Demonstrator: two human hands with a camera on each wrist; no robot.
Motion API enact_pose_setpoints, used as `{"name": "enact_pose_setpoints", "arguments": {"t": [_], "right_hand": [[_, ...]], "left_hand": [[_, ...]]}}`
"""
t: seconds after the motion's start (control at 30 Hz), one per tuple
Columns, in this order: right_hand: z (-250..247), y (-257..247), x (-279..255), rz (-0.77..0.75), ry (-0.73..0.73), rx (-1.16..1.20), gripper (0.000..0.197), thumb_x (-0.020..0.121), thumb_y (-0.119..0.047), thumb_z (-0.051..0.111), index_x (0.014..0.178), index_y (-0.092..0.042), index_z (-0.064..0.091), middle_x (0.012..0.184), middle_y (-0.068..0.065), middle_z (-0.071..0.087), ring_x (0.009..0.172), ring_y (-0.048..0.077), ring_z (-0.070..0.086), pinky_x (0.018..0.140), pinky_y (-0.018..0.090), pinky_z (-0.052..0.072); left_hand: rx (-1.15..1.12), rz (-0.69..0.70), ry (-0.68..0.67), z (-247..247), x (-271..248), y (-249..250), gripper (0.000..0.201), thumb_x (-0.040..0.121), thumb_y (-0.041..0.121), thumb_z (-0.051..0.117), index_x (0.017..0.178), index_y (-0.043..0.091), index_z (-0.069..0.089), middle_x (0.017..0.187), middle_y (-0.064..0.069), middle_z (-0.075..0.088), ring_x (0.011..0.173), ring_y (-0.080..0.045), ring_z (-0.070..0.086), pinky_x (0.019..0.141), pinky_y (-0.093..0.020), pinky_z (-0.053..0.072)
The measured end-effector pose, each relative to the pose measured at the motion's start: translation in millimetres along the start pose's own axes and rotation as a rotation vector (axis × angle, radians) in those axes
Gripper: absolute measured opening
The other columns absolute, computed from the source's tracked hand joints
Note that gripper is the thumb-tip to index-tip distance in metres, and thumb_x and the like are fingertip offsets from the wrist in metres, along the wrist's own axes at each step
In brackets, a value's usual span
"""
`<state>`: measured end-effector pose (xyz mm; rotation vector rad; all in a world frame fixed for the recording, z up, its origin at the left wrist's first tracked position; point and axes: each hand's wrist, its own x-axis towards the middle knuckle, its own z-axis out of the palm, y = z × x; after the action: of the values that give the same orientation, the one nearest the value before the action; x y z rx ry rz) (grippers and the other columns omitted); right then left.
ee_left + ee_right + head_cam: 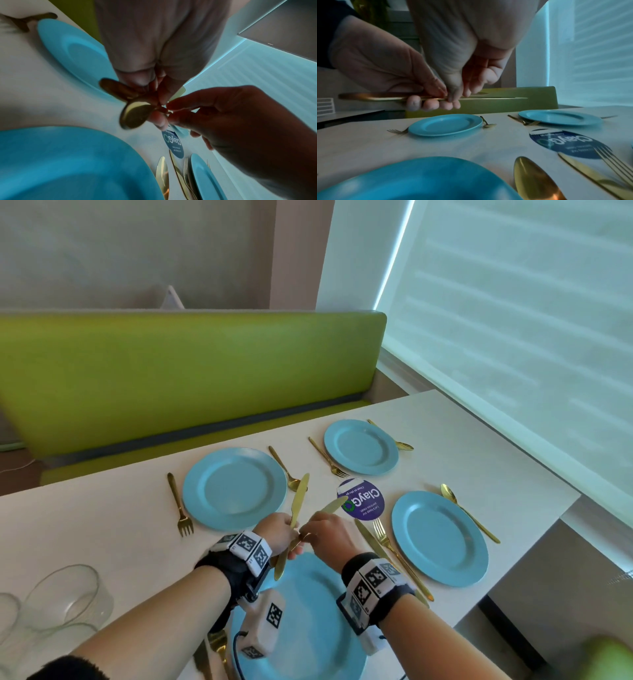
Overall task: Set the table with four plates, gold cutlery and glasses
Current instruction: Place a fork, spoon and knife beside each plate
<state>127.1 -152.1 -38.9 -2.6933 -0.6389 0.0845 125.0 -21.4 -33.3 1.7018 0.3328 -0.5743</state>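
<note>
Above the near plate (308, 611), the left hand (277, 534) is gripping one gold knife (298, 505) while the right hand (329, 534) is pinching a second knife (330, 506).

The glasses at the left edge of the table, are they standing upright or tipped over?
Tipped over: in the head view the glasses lie on their sides on the table, rims facing sideways.

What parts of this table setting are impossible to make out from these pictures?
- Near plate: head view, wrist cameras hide much of it.
- Fork left of it: arm and frame edge cut it off.
- Glasses: head view, edge crops them; count unclear.
- Sticker small print: too small.
</note>
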Motion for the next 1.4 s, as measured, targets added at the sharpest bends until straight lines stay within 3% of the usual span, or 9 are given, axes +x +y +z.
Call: {"name": "enact_pose_setpoints", "arguments": {"t": [0.2, 0.33, 0.47, 0.57, 0.67, 0.83, 1.0, 1.3, 1.4], "right_hand": [[-15, 18, 19, -0.171, -0.12, -0.228, 0.018, 0.053, -0.015, 0.084, 0.059, -0.026, 0.072, 0.059, -0.009, 0.063, 0.054, 0.014, 0.063, 0.04, 0.016, 0.044], [-24, 25, 44, -0.229, -0.279, -0.29, 0.022, 0.091, -0.017, 0.052, 0.104, -0.016, 0.07, 0.102, 0.004, 0.065, 0.097, 0.024, 0.061, 0.071, 0.034, 0.049], [-30, 37, 75, -0.235, -0.354, -0.389, 0.028, 0.096, -0.019, 0.041, 0.114, -0.017, 0.063, 0.113, 0.003, 0.06, 0.104, 0.025, 0.058, 0.077, 0.034, 0.045], [-34, 59, 101, -0.105, -0.343, -0.346, 0.029, 0.095, -0.023, 0.041, 0.112, -0.018, 0.065, 0.112, 0.003, 0.061, 0.103, 0.026, 0.06, 0.081, 0.034, 0.048], [-41, 77, 132, 0.152, -0.152, -0.13, 0.026, 0.091, -0.022, 0.048, 0.103, -0.019, 0.071, 0.104, 0.003, 0.068, 0.096, 0.026, 0.061, 0.08, 0.032, 0.051], [-28, 98, 189, 0.481, -0.139, -0.071, 0.027, 0.087, -0.017, 0.047, 0.097, -0.007, 0.07, 0.1, 0.014, 0.069, 0.09, 0.032, 0.062, 0.068, 0.028, 0.044], [-4, 104, 214, 0.579, -0.257, -0.108, 0.025, 0.09, -0.013, 0.048, 0.105, 0.0, 0.063, 0.109, 0.014, 0.066, 0.102, 0.03, 0.063, 0.068, 0.027, 0.04], [6, 108, 227, 0.648, -0.184, -0.075, 0.022, 0.089, -0.01, 0.05, 0.104, 0.001, 0.063, 0.106, 0.016, 0.066, 0.098, 0.032, 0.065, 0.079, 0.035, 0.052], [7, 107, 228, 0.646, -0.157, -0.112, 0.023, 0.091, -0.009, 0.048, 0.106, -0.002, 0.064, 0.108, 0.014, 0.066, 0.1, 0.031, 0.064, 0.081, 0.036, 0.051]], "left_hand": [[-0.094, -0.04, -0.063, -5, 15, 10, 0.02, 0.095, -0.002, 0.041, 0.078, 0.008, 0.049, 0.071, -0.017, 0.062, 0.049, -0.018, 0.061, 0.045, -0.023, 0.05], [-0.309, -0.085, -0.047, -11, 26, 15, 0.016, 0.094, -0.005, 0.042, 0.083, 0.006, 0.047, 0.072, -0.018, 0.06, 0.039, -0.014, 0.062, 0.041, -0.021, 0.052], [-0.435, -0.1, 0.14, -25, 45, 21, 0.009, 0.094, 0.001, 0.048, 0.086, 0.005, 0.05, 0.075, -0.015, 0.062, 0.053, -0.019, 0.061, 0.046, -0.023, 0.054], [-0.513, -0.082, 0.34, -46, 62, 22, 0.018, 0.098, 0.006, 0.042, 0.082, 0.009, 0.048, 0.078, -0.016, 0.062, 0.062, -0.022, 0.058, 0.052, -0.026, 0.053], [-0.589, -0.073, 0.427, -67, 69, 23, 0.02, 0.099, 0.004, 0.037, 0.085, 0.012, 0.048, 0.075, -0.013, 0.06, 0.062, -0.022, 0.058, 0.052, -0.026, 0.051], [-0.527, -0.084, 0.506, -87, 75, 14, 0.015, 0.099, 0.002, 0.033, 0.101, 0.009, 0.046, 0.072, -0.008, 0.055, 0.043, -0.012, 0.056, 0.043, -0.021, 0.043], [-0.458, -0.107, 0.541, -94, 82, 10, 0.017, 0.098, 0.001, 0.032, 0.105, 0.009, 0.045, 0.071, -0.007, 0.055, 0.04, -0.01, 0.056, 0.04, -0.018, 0.039], [-0.461, -0.102, 0.572, -104, 87, 14, 0.019, 0.098, 0.002, 0.032, 0.106, 0.009, 0.047, 0.074, -0.005, 0.057, 0.055, -0.015, 0.055, 0.049, -0.022, 0.041], [-0.45, -0.108, 0.577, -103, 90, 12, 0.019, 0.098, 0.002, 0.031, 0.105, 0.009, 0.047, 0.074, -0.006, 0.057, 0.042, -0.009, 0.059, 0.042, -0.019, 0.042]]}}
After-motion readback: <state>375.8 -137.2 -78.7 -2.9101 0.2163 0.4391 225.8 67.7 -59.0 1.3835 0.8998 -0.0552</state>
